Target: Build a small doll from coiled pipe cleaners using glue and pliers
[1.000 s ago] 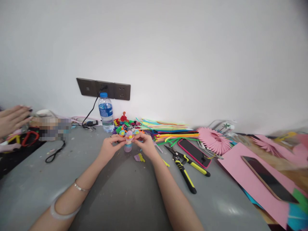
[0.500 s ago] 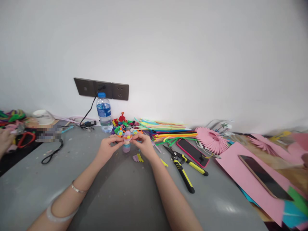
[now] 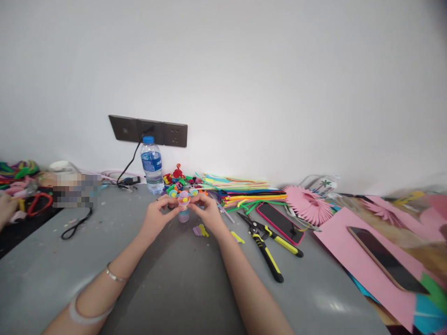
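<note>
A small figure of fuzzy pipe cleaners point(image 3: 184, 216), banded in lilac and light blue with a bit of yellow and orange near its top, stands upright between my hands. My left hand point(image 3: 161, 210) pinches its upper part from the left, and my right hand point(image 3: 206, 212) pinches it from the other side. The fingertips partly cover it. Just in front of my right hand lie small lilac and yellow bent pieces point(image 3: 200, 230). Another yellow piece point(image 3: 238, 237) rests by my right forearm.
Behind my hands are a water bottle point(image 3: 152, 166), a colourful heap of small figures point(image 3: 178, 174) and long pipe cleaners point(image 3: 254, 195). To the right lie pliers point(image 3: 262, 242), a pink-edged phone point(image 3: 279, 222), pink paper point(image 3: 335, 232) and a second phone point(image 3: 384, 258). Another person's hand point(image 3: 6, 208) shows far left.
Both hands keep their pinch on the pipe cleaner figure with hardly any movement. The whole view has shifted slightly. The other person's hand at far left has moved a little.
</note>
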The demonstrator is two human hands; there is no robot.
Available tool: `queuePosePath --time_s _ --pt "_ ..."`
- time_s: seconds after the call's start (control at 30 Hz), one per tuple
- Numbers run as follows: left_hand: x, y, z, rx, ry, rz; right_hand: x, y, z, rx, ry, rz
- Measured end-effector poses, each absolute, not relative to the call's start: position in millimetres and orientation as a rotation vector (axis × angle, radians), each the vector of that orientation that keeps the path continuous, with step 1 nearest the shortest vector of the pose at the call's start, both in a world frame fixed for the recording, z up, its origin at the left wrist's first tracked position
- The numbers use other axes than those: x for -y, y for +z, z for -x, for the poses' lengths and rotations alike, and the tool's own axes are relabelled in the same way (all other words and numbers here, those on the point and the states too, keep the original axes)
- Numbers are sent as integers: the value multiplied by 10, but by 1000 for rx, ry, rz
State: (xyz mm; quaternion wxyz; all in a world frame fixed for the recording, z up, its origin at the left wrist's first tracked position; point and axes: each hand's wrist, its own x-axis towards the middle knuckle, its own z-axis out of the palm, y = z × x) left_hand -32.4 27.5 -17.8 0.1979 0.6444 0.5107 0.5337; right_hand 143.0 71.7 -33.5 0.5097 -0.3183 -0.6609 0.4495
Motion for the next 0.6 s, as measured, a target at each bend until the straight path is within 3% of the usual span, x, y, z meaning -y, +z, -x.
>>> queuePosePath --time_s 0.6 --pt "-291 -221 344 -1419 1406 -1696 -720 -337 -1439 1607 1093 764"
